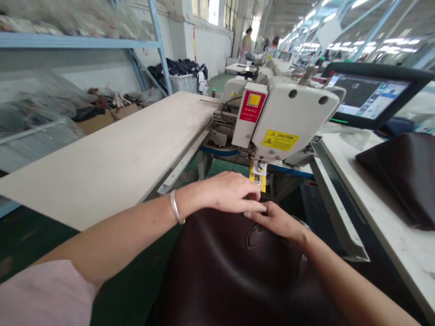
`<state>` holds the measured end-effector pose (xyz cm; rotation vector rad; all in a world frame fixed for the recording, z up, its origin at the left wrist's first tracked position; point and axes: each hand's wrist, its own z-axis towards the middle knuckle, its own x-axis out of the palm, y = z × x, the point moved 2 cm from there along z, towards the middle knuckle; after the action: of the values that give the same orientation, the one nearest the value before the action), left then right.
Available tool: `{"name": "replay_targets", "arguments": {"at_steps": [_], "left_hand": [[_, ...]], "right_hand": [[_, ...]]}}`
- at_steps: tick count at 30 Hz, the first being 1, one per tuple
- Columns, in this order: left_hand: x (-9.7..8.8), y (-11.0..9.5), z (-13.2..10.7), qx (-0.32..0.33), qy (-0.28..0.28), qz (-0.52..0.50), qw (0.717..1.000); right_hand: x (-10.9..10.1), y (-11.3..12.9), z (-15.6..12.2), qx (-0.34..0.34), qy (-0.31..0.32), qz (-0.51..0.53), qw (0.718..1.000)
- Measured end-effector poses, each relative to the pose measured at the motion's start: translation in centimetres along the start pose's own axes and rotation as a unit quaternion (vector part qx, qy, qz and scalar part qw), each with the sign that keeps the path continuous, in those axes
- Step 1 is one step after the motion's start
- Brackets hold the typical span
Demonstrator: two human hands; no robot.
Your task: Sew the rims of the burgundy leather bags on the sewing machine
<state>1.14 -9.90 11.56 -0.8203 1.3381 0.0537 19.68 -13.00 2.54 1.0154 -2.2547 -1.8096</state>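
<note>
A dark brown leather piece (220, 267) with stitched oval patches lies in front of me, under the head of a white sewing machine (288, 117). My left hand (226, 192), with a silver bangle on the wrist, presses flat on the leather's far edge. My right hand (277, 222) rests on the leather just beside it, fingertips touching the left hand's fingers. Both hands sit directly below the machine's needle area with its yellow tag (258, 176). Neither hand grips anything that I can see.
A long pale worktable (112, 158) stretches to the left. A touchscreen panel (370, 97) stands right of the machine, with more dark leather (404, 172) on the right table. Blue shelving (81, 43) lines the left wall; people stand far down the aisle.
</note>
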Motion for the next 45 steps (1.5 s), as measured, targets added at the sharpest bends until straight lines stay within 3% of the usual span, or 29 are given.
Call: {"name": "replay_targets", "arguments": {"at_steps": [2,4,6,9,12,17,22,24,28,31,36,45], "left_hand": [[-1.9,2.6,0.8,-0.041,0.112,-0.046,0.992],[-2.3,5.0,1.5,-0.102,0.249,-0.127,0.955],[-2.1,6.9,2.0,-0.141,0.299,-0.226,0.916],[-1.3,8.8,2.6,-0.122,0.199,-0.38,0.895],[0.4,10.3,3.5,-0.122,0.105,-0.458,0.874],[2.9,12.5,6.6,-0.161,0.031,-0.472,0.866],[2.9,14.0,8.2,-0.156,-0.046,-0.478,0.863],[3.2,14.2,7.6,-0.166,-0.052,-0.492,0.853],[5.2,13.7,6.1,-0.18,0.011,-0.557,0.811],[6.2,13.2,6.3,-0.179,-0.026,-0.589,0.787],[5.8,13.5,8.0,-0.19,-0.101,-0.599,0.772],[5.5,14.2,8.2,-0.186,-0.113,-0.608,0.763]], "right_hand": [[-1.3,1.4,-1.3,0.014,0.02,-0.004,1.0],[-2.7,2.3,-2.4,0.03,0.042,0.013,0.999],[-4.1,2.4,-3.0,0.05,0.042,0.038,0.997],[-6.0,1.1,-3.3,0.089,-0.008,0.053,0.995],[-7.7,-1.1,-2.5,0.106,-0.079,0.05,0.99],[-10.5,-3.0,0.4,0.117,-0.133,0.08,0.981],[-13.4,-2.9,2.6,0.13,-0.149,0.096,0.976],[-13.9,-3.1,3.0,0.13,-0.137,0.111,0.976],[-14.2,-3.8,3.7,0.13,-0.116,0.137,0.975],[-14.6,-4.3,4.2,0.144,-0.126,0.144,0.971],[-15.6,-4.2,5.2,0.151,-0.167,0.148,0.963],[-16.0,-4.5,5.8,0.139,-0.175,0.148,0.963]]}}
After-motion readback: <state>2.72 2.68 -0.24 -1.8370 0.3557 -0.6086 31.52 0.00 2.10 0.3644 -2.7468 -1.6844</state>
